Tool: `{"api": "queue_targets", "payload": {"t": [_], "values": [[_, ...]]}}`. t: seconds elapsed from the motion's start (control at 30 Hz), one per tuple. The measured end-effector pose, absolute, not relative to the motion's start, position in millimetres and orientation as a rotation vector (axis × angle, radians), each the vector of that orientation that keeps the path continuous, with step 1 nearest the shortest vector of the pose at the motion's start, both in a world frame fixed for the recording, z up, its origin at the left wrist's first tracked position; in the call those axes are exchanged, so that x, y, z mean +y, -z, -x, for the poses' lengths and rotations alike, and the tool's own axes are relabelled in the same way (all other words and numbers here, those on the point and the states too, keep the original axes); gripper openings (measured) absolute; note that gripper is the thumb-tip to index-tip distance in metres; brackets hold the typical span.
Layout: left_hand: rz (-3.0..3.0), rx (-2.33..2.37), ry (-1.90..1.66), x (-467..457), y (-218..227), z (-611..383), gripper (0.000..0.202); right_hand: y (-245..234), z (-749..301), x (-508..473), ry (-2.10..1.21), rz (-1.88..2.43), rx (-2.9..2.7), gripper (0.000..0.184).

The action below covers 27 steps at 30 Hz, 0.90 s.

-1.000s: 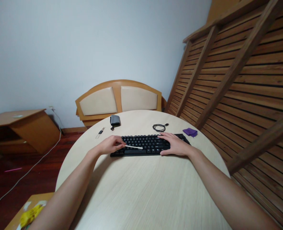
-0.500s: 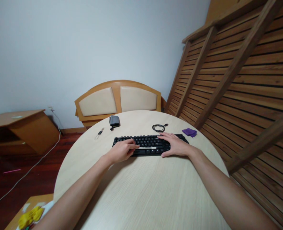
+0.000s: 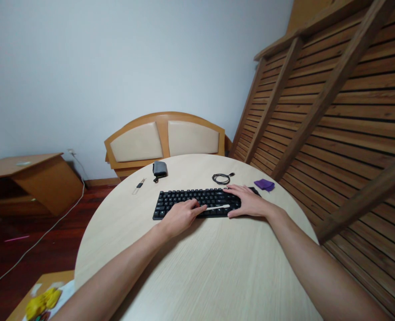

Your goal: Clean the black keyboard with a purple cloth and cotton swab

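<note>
A black keyboard (image 3: 173, 198) lies across the middle of the round table. My left hand (image 3: 180, 216) is closed over its near edge, pinching a slim white stick with a thicker end (image 3: 217, 207). That stick points right, over the keyboard's lower rows of keys. My right hand (image 3: 249, 202) spans the keyboard's right part, thumb at the near edge and fingers at the far edge, gripping it. The keys under my right palm are hidden.
On the pale table (image 3: 197, 267) are a coiled black cable (image 3: 221, 179), a folded purple cloth (image 3: 264, 184), a grey pouch (image 3: 160, 169) and a small clear-and-black item (image 3: 139, 185). Wooden slats (image 3: 317, 133) lean at the right. A headboard (image 3: 165, 138) stands behind.
My left hand has moved right and slightly nearer with the white stick, uncovering the keyboard's left keys. The keyboard has shifted a little left and nearer. My right hand has barely moved.
</note>
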State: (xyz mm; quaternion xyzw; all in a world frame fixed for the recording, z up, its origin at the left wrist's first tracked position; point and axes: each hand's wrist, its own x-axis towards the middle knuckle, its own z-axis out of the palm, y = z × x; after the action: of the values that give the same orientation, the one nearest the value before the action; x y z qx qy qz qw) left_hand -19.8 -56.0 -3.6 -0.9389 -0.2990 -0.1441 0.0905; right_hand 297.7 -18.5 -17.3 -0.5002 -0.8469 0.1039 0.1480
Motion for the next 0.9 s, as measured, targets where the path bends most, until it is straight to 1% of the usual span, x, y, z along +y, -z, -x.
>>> {"api": "queue_targets", "payload": {"t": [0.3,0.4,0.47,0.53,0.57,0.6,0.8,0.9], "values": [[2.811,-0.881,0.395,-62.2,-0.1,14.4,0.043,17.8,-298.8,-18.0,-0.290,1.444,-2.449,0.107],[2.810,-0.874,0.432,-61.1,-1.6,16.4,0.044,15.8,-298.7,-18.5,-0.314,1.434,-2.437,0.104],[2.812,-0.841,0.458,-60.4,-1.4,17.3,0.045,14.7,-299.0,-18.3,-0.344,1.421,-2.411,0.092],[2.815,-0.811,0.468,-60.2,-0.6,17.5,0.046,14.5,-299.6,-17.4,-0.383,1.401,-2.371,0.072],[2.815,-0.802,0.465,-60.2,-0.2,17.4,0.047,15.0,-300.1,-16.7,-0.400,1.393,-2.348,0.065],[2.815,-0.799,0.454,-60.3,0.1,17.3,0.047,15.8,-300.6,-15.7,-0.413,1.385,-2.330,0.062],[2.825,-0.768,0.414,-58.7,-0.4,20.1,0.043,22.6,-304.0,-10.1,-0.380,1.342,-2.298,0.067],[2.829,-0.766,0.403,-55.7,-2.3,24.6,0.044,22.7,-303.6,-10.3,-0.385,1.353,-2.291,0.067]]}}
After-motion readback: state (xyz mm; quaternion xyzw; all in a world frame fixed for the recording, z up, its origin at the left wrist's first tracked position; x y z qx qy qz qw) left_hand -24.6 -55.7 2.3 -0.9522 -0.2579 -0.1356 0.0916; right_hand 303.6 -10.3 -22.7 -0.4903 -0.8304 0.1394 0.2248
